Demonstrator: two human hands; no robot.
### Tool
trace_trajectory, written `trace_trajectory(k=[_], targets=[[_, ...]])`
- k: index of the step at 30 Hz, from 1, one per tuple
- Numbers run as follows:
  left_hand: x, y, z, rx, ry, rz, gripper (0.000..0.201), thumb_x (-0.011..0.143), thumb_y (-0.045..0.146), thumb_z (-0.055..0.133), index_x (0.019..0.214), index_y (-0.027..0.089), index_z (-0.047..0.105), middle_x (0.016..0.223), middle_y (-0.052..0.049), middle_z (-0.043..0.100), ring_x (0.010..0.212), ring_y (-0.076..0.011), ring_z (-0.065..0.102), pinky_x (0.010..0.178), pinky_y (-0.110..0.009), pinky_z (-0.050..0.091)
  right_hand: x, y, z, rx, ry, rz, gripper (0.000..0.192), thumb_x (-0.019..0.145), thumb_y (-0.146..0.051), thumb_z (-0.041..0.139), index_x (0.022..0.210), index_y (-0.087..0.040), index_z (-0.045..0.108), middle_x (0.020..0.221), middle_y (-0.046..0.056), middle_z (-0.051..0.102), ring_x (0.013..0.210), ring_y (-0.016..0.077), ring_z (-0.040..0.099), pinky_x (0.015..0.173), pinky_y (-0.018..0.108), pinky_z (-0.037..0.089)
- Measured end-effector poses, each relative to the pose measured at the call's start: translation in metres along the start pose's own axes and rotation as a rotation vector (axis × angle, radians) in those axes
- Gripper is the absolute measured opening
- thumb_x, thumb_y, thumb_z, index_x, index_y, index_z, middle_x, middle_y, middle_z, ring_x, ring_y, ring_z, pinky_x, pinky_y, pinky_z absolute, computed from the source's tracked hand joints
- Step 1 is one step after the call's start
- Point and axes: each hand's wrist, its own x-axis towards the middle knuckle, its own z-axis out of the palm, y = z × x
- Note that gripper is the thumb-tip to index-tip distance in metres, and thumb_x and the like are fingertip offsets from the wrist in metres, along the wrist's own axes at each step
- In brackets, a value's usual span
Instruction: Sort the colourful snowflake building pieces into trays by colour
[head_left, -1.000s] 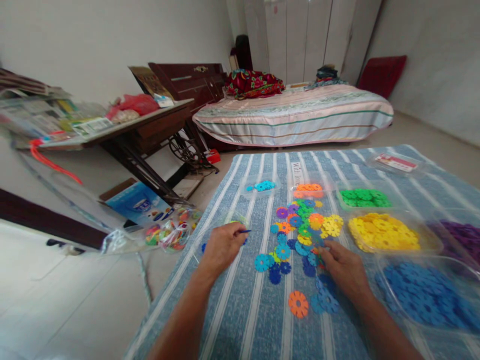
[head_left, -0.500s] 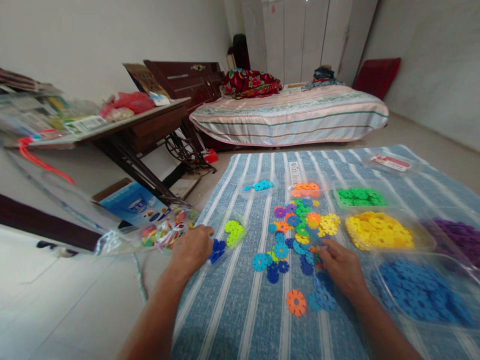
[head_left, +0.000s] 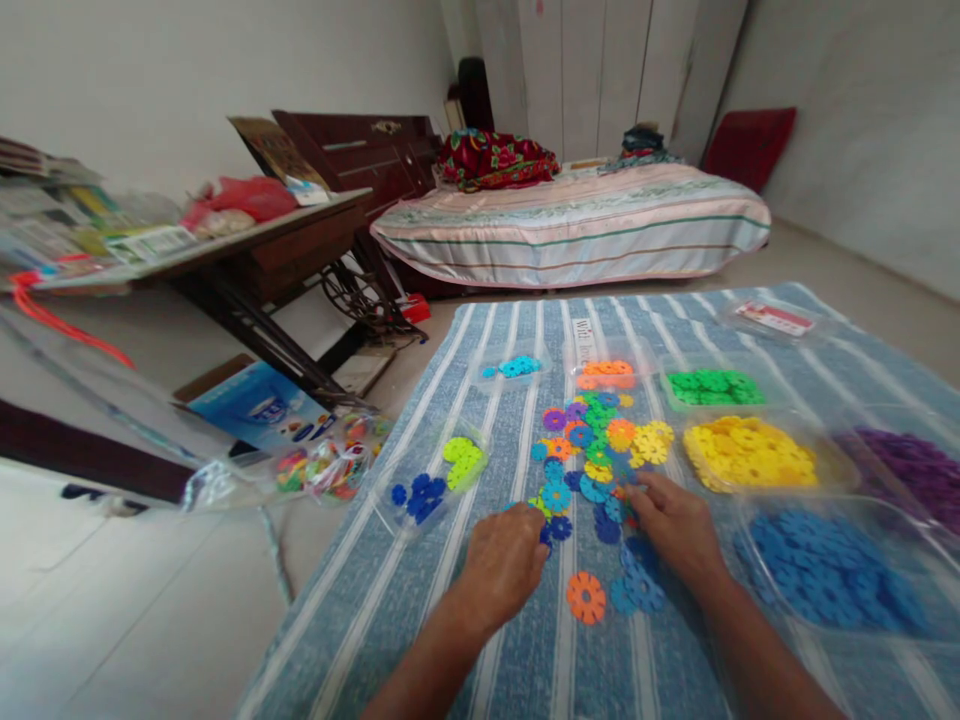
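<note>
A mixed pile of flower-shaped plastic discs (head_left: 555, 495) lies in the middle of the striped cloth. My left hand (head_left: 506, 560) is at the pile's near left edge, its fingers bent and closed over light blue and dark blue discs; the fingertips are partly hidden. On the pile's right side is my right hand (head_left: 679, 525), thumb and fingers pinched together beside small reddish pieces. What either hand grips cannot be made out. An orange disc (head_left: 586, 597) lies alone nearest me, with blue discs (head_left: 637, 585) to its right.
Clear tubs hold sorted discs: dark blue (head_left: 418, 497) and lime (head_left: 465, 462) share one at left; light blue (head_left: 519, 366), orange (head_left: 606, 374), green (head_left: 712, 387), yellow (head_left: 750, 455), purple (head_left: 911, 475) and blue (head_left: 832, 570) have others. A lidded container (head_left: 776, 318) stands at the far right.
My left hand has moved right, from the tub with dark blue and lime discs to the pile. My right hand stays at the pile's right side. The view has shifted slightly.
</note>
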Motion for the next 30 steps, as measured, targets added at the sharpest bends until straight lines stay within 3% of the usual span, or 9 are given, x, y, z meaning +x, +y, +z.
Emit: trace_trajectory(k=[7,16,20,24,28,30], targets=[[-0.003,-0.004,0.014,-0.027,0.039,-0.014,0.018,0.079,0.025,0.046,0.092,0.021,0.058,0.1,-0.005,0.063,0.093,-0.0217,0.06,0.079,-0.033,0.044,0.0,-0.002,0.0,-0.005,-0.012,0.011,0.038,0.081,-0.048,0.044,0.091,-0.019,0.068,0.069,0.003,0.07,0.064,0.0189,0.065,0.062,0.029,0.048],[-0.005,-0.005,0.006,-0.243,-0.02,-0.068,0.005,0.075,0.023,0.051,0.073,0.02,0.055,0.075,0.0,0.062,0.073,-0.0154,0.058,0.061,-0.025,0.036,-0.001,-0.003,-0.002,-0.02,0.004,-0.006,0.037,0.081,-0.047,0.044,0.09,-0.02,0.068,0.068,0.003,0.07,0.064,0.0195,0.065,0.059,0.029,0.048],[-0.01,-0.013,0.003,-0.359,0.028,-0.018,0.009,0.076,0.025,0.052,0.069,0.02,0.055,0.068,0.002,0.06,0.067,-0.0129,0.055,0.059,-0.023,0.035,0.0,-0.003,-0.001,-0.018,0.006,-0.003,0.039,0.08,-0.047,0.044,0.092,-0.019,0.068,0.07,0.003,0.071,0.064,0.0196,0.065,0.061,0.03,0.048],[-0.02,-0.035,-0.024,-0.365,0.165,-0.019,0.015,0.079,0.028,0.049,0.068,0.019,0.054,0.066,0.002,0.058,0.065,-0.0121,0.053,0.06,-0.023,0.035,0.0,-0.002,-0.001,-0.016,-0.009,0.02,0.041,0.08,-0.049,0.044,0.094,-0.018,0.068,0.068,0.003,0.07,0.061,0.019,0.064,0.06,0.029,0.047],[-0.026,-0.068,-0.059,-0.173,0.316,-0.181,0.015,0.081,0.024,0.048,0.07,0.018,0.056,0.067,0.001,0.058,0.066,-0.0132,0.053,0.061,-0.024,0.035,0.0,-0.001,-0.001,-0.01,-0.023,0.027,0.041,0.08,-0.049,0.044,0.094,-0.018,0.067,0.068,0.003,0.07,0.061,0.0191,0.064,0.061,0.03,0.047],[-0.028,-0.083,-0.07,-0.006,0.318,-0.276,0.015,0.081,0.019,0.048,0.069,0.018,0.056,0.067,0.0,0.059,0.067,-0.0144,0.054,0.062,-0.025,0.034,-0.001,-0.001,-0.001,-0.011,-0.018,0.014,0.04,0.08,-0.049,0.044,0.093,-0.018,0.067,0.069,0.003,0.07,0.063,0.0193,0.064,0.063,0.03,0.048]])
